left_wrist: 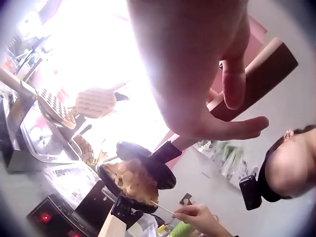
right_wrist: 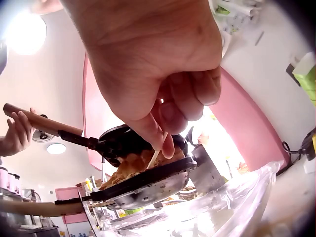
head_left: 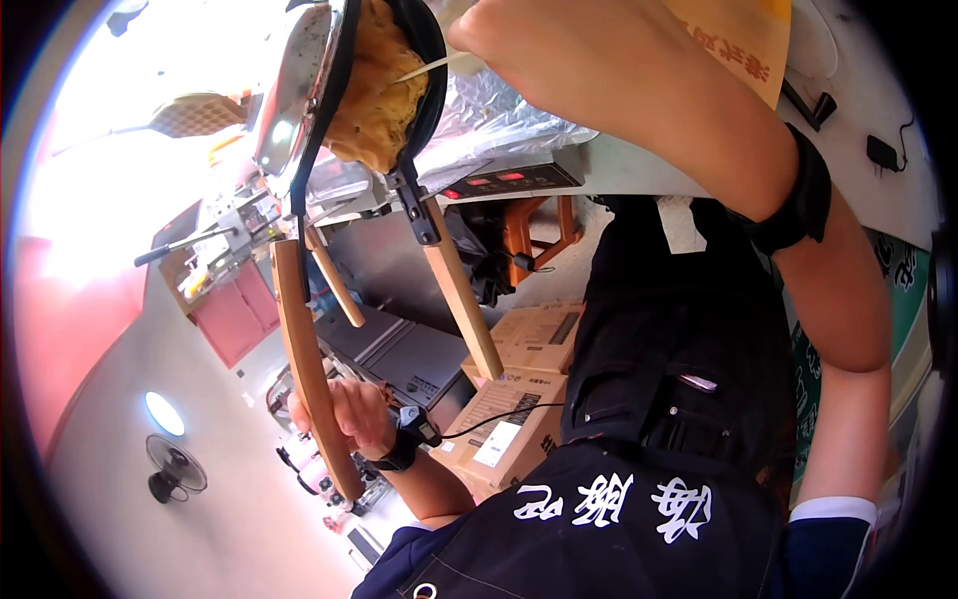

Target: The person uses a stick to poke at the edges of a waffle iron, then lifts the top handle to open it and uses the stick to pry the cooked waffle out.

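Observation:
A hinged waffle iron with black-rimmed plates (head_left: 436, 95) stands partly open at the top of the head view. A golden waffle (head_left: 374, 95) with an uneven surface sits between its plates. My left hand (head_left: 351, 414) grips the wooden handle (head_left: 307, 369) of the raised plate. The other plate's wooden handle (head_left: 464, 299) points down, with no hand on it. Between thumb and fingers, my right hand (right_wrist: 153, 69) pinches a thin pale stick (head_left: 429, 69). The stick's tip is at the waffle's edge, inside the plate's rim.
A control box (head_left: 514, 180) with red displays sits at the counter's front edge, beside crumpled clear plastic (head_left: 499, 110). Another plate with a checkered pattern (head_left: 200, 115) shows behind. Cardboard boxes (head_left: 509, 419) stand on the floor below. A yellow paper bag (head_left: 743, 45) lies beyond my right forearm.

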Demonstrator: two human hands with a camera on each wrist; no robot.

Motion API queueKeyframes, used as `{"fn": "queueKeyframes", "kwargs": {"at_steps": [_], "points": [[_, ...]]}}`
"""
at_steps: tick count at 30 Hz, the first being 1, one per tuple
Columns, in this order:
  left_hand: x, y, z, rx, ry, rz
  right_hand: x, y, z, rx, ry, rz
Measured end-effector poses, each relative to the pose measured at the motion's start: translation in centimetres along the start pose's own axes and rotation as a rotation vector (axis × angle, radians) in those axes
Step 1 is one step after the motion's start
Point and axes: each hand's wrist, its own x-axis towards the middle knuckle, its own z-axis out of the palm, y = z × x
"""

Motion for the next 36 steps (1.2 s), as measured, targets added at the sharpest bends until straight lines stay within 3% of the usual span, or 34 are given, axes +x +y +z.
{"fn": "queueKeyframes", "kwargs": {"at_steps": [3, 5, 9, 12, 14, 15, 18, 23, 25, 26, 27, 29, 33, 35, 36], "points": [[0.4, -0.5, 0.1, 0.145, -0.054, 0.031, 0.4, -0.6, -1.1, -0.03, -0.097, 0.047], [0.7, -0.9, -0.4, 0.038, -0.131, -0.04, 0.5, -0.3, -0.6, -0.026, 0.086, 0.012], [-1.1, -3.4, -0.9, 0.057, -0.089, 0.025, 0.8, -0.3, 0.8, -0.026, 0.112, -0.023], [-1.6, -4.7, -0.6, 0.032, -0.081, 0.008, 0.5, -0.5, 0.8, 0.097, 0.071, -0.003], [-1.3, -5.5, 0.0, -0.028, -0.079, 0.019, 0.1, -0.6, 0.1, 0.103, -0.101, 0.121], [-1.3, -5.3, 0.1, -0.025, -0.079, 0.011, -0.1, -0.9, -0.3, 0.107, -0.099, 0.129], [-1.3, -5.1, 0.8, -0.148, -0.007, -0.14, -0.9, -1.7, -1.0, 0.172, -0.088, 0.206], [-1.0, -4.9, 3.7, -0.34, 0.247, -0.177, -4.1, -4.0, 1.5, 0.268, 0.18, 0.299], [-1.5, -5.4, 3.6, -0.386, 0.202, -0.079, -5.2, -4.7, 1.3, 0.505, 0.164, 0.375], [-1.7, -5.4, 3.4, -0.412, 0.2, -0.118, -6.8, -5.8, 2.2, 0.506, 0.057, 0.446], [-1.9, -5.4, 2.9, -0.397, 0.186, -0.111, -7.5, -6.5, 3.1, 0.51, 0.075, 0.435], [-2.3, -5.2, 1.8, -0.352, 0.132, -0.258, -8.5, -7.6, 4.8, 0.675, 0.225, 0.526], [-2.5, -5.2, 0.7, -0.49, 0.105, -0.275, -8.9, -9.0, 7.3, 0.665, 0.27, 0.55], [-1.9, -5.5, 0.4, -0.529, 0.123, -0.277, -8.6, -9.6, 8.5, 0.666, 0.417, 0.565], [-1.4, -5.7, -0.1, -0.591, 0.076, -0.356, -8.4, -9.8, 9.0, 0.698, 0.421, 0.549]]}}
